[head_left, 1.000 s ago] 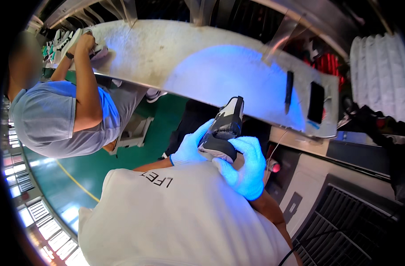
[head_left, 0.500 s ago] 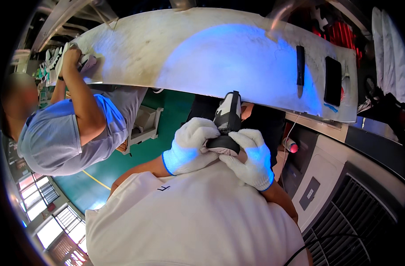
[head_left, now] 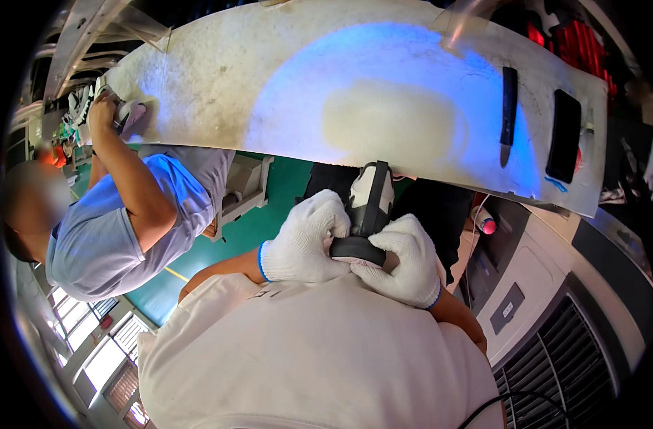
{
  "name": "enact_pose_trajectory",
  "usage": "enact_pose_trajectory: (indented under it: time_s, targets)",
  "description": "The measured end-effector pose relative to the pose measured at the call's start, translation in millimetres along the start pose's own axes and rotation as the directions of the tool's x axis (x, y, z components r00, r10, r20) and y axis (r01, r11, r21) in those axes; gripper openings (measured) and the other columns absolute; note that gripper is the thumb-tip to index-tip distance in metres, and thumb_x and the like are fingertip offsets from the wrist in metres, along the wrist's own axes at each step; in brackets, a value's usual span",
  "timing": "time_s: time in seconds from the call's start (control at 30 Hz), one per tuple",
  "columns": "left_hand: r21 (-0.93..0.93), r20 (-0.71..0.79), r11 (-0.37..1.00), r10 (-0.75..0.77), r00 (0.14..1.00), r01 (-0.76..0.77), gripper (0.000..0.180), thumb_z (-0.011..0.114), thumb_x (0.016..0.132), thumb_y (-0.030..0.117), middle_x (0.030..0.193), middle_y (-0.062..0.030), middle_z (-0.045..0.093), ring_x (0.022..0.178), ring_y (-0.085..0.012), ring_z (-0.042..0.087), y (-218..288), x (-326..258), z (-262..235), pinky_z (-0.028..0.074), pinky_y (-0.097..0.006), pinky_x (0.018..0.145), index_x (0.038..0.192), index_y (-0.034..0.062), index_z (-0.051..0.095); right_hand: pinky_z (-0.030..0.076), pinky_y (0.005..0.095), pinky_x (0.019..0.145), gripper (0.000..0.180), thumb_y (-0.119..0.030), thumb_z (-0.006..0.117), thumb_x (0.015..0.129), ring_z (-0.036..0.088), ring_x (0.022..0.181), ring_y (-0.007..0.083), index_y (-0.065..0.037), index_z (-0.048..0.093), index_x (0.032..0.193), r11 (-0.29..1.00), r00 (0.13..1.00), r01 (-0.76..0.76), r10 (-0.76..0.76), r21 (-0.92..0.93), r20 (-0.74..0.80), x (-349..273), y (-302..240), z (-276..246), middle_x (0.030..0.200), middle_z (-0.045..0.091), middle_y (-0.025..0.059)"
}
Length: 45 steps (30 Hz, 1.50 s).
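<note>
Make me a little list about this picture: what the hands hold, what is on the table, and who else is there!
left hand: white glove, gripping the shoe
right hand: white glove, gripping the shoe from the other side
shoe: black and white, held close to the chest
table: pale, lit blue in the middle
on table: black tool, black pad
co-worker: blue shirt, hand up on the table edge

- Large curved off-white panel, lit by a blue-tinged patch of light, spanning the upper view.
- Narrow black slot and wider black rectangular opening, side by side near the panel's right end.
- Co-worker in a grey-blue shirt, one arm raised to the panel's left end.
- Green floor below the panel.
- Grey ribbed grille, lower right.
</note>
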<state>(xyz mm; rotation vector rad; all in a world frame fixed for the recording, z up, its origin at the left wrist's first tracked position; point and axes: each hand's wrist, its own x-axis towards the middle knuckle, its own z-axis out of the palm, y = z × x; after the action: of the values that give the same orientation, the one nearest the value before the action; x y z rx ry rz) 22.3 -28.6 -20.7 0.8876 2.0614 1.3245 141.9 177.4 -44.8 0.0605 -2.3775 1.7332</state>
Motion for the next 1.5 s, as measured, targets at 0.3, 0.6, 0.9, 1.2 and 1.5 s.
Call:
enact_pose_trajectory:
  time_s: [0.3,0.6,0.9,1.2,1.5]
  targets:
    - [-0.084,0.203,0.938,-0.316,0.927,0.338,0.054,0.097,0.064,0.008,0.088,-0.0071,0.052,0.078,-0.0281,0.053,10.1,26.5,-14.8,0.044,-0.039,0.066,0.086,0.0087,0.048,0.052,0.0407,0.072,0.05,-0.021,0.104,0.076,0.066,0.083,0.0273,-0.011,0.071,0.112,0.982,0.992,-0.118,0.11,0.15,0.058,21.5,5.3,-13.6,0.098,0.067,0.0062]
    - [0.039,-0.049,0.968,-0.244,0.968,0.246,0.074,0.101,0.062,0.016,0.127,-0.0164,0.068,0.114,-0.0375,0.074,23.3,32.0,-11.1,0.062,-0.042,0.092,0.128,0.0083,0.068,0.059,0.0418,0.08,0.083,-0.013,0.106,0.068,0.073,0.1,0.0302,0.0,0.067,0.139,0.936,0.937,-0.348,0.349,-0.042,0.014,7.8,-18.1,-22.9,0.115,0.075,0.015]
    - [-0.015,0.103,1.0,-0.001,0.995,0.003,0.127,0.103,0.066,0.032,0.153,-0.0284,0.052,0.138,-0.0501,0.06,-8.5,29.8,-2.3,0.054,-0.052,0.114,0.17,0.0013,0.037,0.05,0.0421,0.123,0.124,-0.021,0.103,0.068,0.055,0.153,0.0333,0.004,0.037,0.17,0.879,0.912,-0.405,0.409,0.252,0.039,7.0,2.4,-10.0,0.167,0.052,0.0237]
    - [0.277,-0.151,0.739,0.664,0.732,-0.613,0.124,0.107,0.066,0.031,0.155,-0.0327,0.055,0.136,-0.0535,0.06,72.5,22.1,-22.1,0.056,-0.055,0.11,0.165,-0.0082,0.043,0.047,0.0481,0.125,0.118,-0.018,0.105,0.074,0.056,0.151,0.0384,0.002,0.039,0.17,0.997,0.986,-0.014,0.0,-0.081,-0.169,15.8,-95.9,-40.4,0.165,0.052,0.0246]
    - [0.188,-0.306,0.761,0.647,0.699,-0.621,0.114,0.106,0.065,0.035,0.151,-0.0279,0.061,0.136,-0.0463,0.063,61.5,14.4,17.1,0.055,-0.054,0.112,0.158,-0.0036,0.054,0.023,0.0504,0.137,0.109,-0.035,0.093,0.089,0.037,0.165,0.041,0.007,0.035,0.172,0.97,0.997,-0.064,0.073,0.235,-0.033,-3.5,-81.6,-50.4,0.175,0.043,0.0273]
